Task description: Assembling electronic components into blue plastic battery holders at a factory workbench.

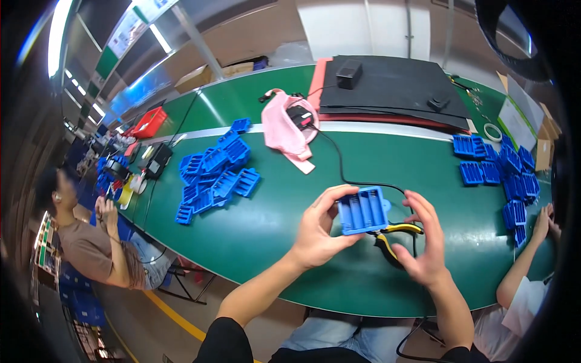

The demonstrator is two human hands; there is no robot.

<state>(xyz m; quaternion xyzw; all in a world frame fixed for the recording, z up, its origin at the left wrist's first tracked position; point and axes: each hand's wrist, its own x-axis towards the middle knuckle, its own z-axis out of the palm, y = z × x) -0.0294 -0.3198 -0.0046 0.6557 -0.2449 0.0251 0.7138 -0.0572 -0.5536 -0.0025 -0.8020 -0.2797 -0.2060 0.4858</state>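
Note:
My left hand [322, 228] grips a blue plastic battery holder [364, 211] by its left side, tilted so its slots and small springs face me. Fingers spread, my right hand [426, 245] hovers just right of the holder with nothing in it. Below and behind the holder, pliers [387, 247] with yellow-and-black handles lie on the green table [284, 206], partly hidden by the holder. A black cable [340, 158] runs across the table behind my hands and down past the right one.
Blue battery holders lie heaped at left [216, 166] and right [511, 169]. A pink cloth [279, 128] and black sheets [387, 91] lie at the back. One person [91, 242] sits left; another's arm [521, 260] rests at right. A tape roll [492, 132] and carton [521, 115] stand far right.

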